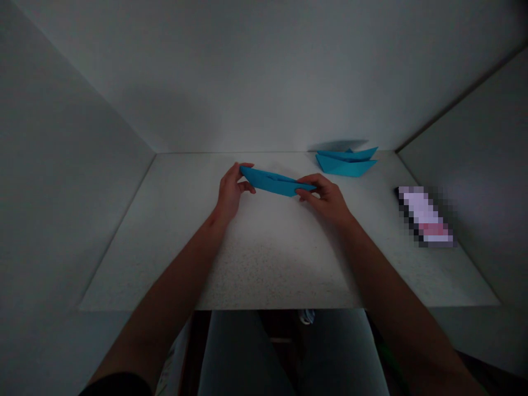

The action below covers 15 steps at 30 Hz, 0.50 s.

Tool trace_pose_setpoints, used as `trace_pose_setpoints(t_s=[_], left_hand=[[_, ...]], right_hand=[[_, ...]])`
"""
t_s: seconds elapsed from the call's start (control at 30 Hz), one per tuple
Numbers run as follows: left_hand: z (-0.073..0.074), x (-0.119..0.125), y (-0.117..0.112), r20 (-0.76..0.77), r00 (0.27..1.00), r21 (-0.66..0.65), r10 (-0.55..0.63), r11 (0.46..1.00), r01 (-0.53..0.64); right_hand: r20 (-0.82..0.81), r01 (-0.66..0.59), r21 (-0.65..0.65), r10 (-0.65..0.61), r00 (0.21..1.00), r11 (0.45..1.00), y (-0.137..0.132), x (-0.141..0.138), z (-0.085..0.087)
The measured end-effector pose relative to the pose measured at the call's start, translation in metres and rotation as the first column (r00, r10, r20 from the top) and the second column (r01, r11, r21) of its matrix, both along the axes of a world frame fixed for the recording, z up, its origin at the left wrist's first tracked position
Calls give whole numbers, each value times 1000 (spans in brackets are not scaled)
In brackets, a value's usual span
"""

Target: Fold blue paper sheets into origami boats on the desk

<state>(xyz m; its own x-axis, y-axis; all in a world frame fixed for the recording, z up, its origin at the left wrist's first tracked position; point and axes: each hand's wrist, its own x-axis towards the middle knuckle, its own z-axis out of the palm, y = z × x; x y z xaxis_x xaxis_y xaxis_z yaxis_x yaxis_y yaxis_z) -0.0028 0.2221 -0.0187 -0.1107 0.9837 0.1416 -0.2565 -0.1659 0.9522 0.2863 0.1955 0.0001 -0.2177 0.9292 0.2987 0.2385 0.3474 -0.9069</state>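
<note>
A long, narrow folded piece of blue paper (271,182) is held just above the white tabletop (268,258), between both my hands. My left hand (231,193) pinches its left tip with thumb and fingers closed. My right hand (325,197) pinches its right end the same way. The paper slopes slightly down to the right.
Finished blue paper boats (346,161) lie stacked at the back right, near the wall. A flat blurred object (424,216) rests at the table's right side. White walls close in the table on the left, back and right. My knees show below the front edge.
</note>
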Motion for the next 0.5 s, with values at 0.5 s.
trace_pose_setpoints(t_s=[0.5], left_hand=[[6,-5,4,19,980,-69,199,978,-198]], right_hand=[[231,343,-39,-325,917,939,2,101,14]])
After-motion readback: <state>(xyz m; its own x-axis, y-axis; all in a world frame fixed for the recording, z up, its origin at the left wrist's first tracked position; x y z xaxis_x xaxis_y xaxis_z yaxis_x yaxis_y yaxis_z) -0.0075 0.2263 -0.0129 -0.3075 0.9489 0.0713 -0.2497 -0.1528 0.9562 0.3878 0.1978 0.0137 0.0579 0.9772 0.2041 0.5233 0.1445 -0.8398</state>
